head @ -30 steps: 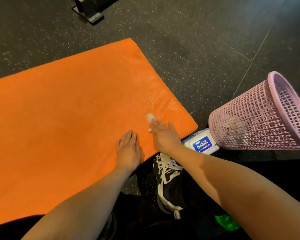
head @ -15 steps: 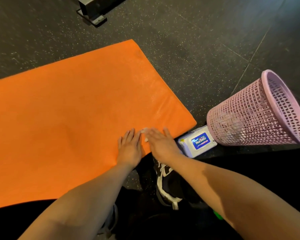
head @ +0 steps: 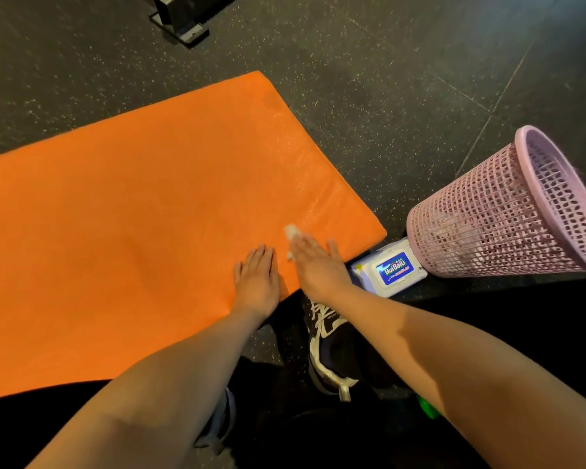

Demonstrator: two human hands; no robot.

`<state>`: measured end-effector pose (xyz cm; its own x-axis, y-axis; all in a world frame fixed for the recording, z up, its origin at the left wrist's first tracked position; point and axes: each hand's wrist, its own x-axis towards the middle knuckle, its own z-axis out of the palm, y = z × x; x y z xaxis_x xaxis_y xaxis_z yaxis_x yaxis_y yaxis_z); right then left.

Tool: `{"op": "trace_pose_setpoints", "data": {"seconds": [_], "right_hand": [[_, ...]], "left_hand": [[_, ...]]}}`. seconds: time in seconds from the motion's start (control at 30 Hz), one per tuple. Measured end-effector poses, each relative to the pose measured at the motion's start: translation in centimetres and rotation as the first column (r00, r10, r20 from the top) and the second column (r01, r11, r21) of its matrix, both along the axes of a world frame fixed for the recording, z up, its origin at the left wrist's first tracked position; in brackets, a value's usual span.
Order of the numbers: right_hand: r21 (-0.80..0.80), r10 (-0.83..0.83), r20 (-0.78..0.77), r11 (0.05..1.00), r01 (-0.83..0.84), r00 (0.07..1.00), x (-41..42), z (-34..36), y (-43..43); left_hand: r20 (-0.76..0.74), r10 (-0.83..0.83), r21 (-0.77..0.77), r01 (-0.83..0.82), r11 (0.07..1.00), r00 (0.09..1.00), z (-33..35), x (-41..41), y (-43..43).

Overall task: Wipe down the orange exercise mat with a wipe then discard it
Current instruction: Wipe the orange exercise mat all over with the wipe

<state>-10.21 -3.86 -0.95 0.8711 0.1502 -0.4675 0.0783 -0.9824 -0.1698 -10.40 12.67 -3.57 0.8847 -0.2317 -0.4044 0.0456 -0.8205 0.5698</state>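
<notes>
The orange exercise mat [head: 132, 238] lies flat on the dark floor and fills the left half of the view. My right hand [head: 315, 262] presses a white wipe [head: 291, 231] onto the mat near its right near corner, fingers straight, with only the wipe's tip showing past the fingertips. Just left of it, my left hand [head: 257, 282] rests flat on the mat by the near edge, holding nothing. A damp sheen shows on the mat toward its right edge.
A pink mesh wastebasket [head: 508, 211] stands on the floor right of the mat's corner. A pack of wipes [head: 391, 270] lies between the basket and the mat. My black-and-white shoe [head: 329, 353] is below the hands. A dark metal equipment base [head: 183, 18] sits at the top.
My right hand slid the wipe toward me next to my left hand, then pushed it away again up the mat. My left hand stayed planted.
</notes>
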Motion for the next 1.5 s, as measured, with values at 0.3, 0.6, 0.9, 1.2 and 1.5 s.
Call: {"op": "trace_pose_setpoints", "data": {"seconds": [0.3, 0.6, 0.9, 1.2, 1.5], "right_hand": [[0.111, 0.049, -0.057, 0.993, -0.042, 0.997, 1.0, -0.5, 3.5], [-0.074, -0.232, -0.058, 0.971, 0.228, 0.971, 6.2, -0.7, -0.2], [0.044, 0.173, -0.113, 0.985, -0.169, 0.978, 6.9, -2.2, 2.2], [0.068, -0.114, -0.1, 0.99, 0.121, 0.988, 7.3, -2.0, 4.7], [-0.129, -0.195, -0.087, 0.974, 0.183, 0.977, 8.5, -1.7, 0.7]], "left_hand": [[-0.055, 0.054, 0.025, -0.053, 0.998, 0.997, 0.2, 1.5, -0.2], [-0.045, -0.039, 0.144, 0.045, 0.989, 0.998, 1.1, 3.5, 0.5], [-0.132, 0.008, 0.141, 0.011, 0.99, 0.991, 0.3, 5.5, 0.5], [-0.092, 0.14, 0.081, -0.133, 0.988, 0.986, -0.5, 4.6, 1.0], [-0.019, 0.099, 0.077, -0.097, 0.992, 0.995, -0.7, 3.4, 1.2]]}}
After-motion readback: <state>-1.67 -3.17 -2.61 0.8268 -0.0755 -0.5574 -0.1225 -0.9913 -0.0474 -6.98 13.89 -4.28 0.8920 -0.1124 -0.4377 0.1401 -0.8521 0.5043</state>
